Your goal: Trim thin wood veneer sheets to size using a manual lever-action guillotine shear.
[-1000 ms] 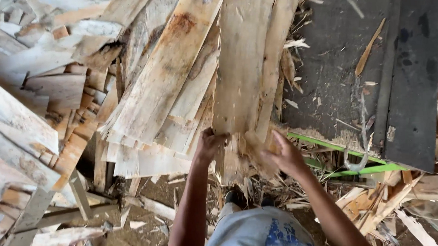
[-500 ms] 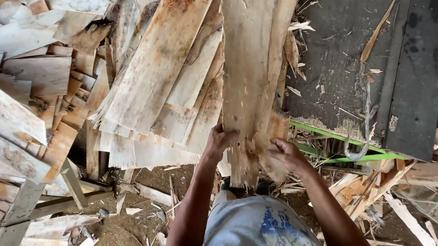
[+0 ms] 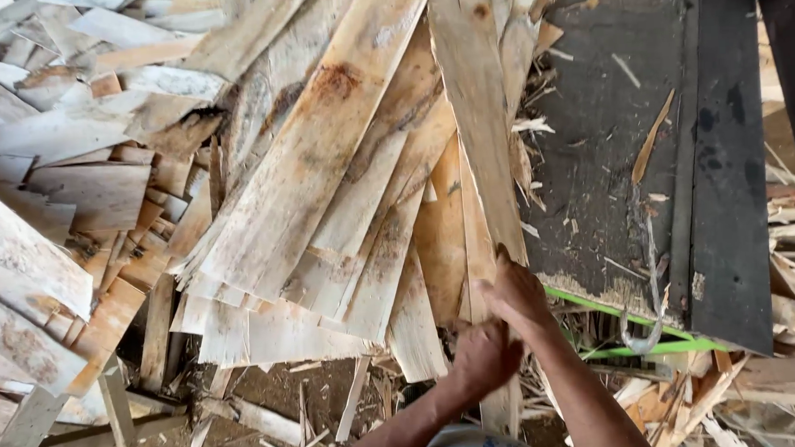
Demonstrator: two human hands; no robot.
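wood heap (image 3: pixel 263 211): fills the frame from 12 round to 9 o'clock, pale rough offcuts lying fanned and overlapping, several with rust-orange stains; no package, label or sign is to be seen on it.
dark panel (image 3: pixel 627 151): flat grey-black sheet at 2 to 3 o'clock, strewn with splinters, its lower edge frayed and pale.
long plank (image 3: pixel 478 131): narrow pale board running from 12 o'clock down to 6, just beside the dark panel's left edge, lying over the heap.
green strips (image 3: pixel 643 329): two thin bright green bands at 4 o'clock, poking out under the dark panel.
ground (image 3: pixel 280 398): a patch of brown dirt at 7 o'clock, littered with chips and sticks; the only open room, and small.
right hand (image 3: pixel 515 292): at 5 o'clock, fingers curled round the long plank's right edge, gripping it.
left hand (image 3: pixel 484 356): just below the right, closed round the same plank lower down.
change: earlier the hands sat well apart on a broader sheaf of boards; now they are stacked close on the one plank, and the view has shifted rightward.
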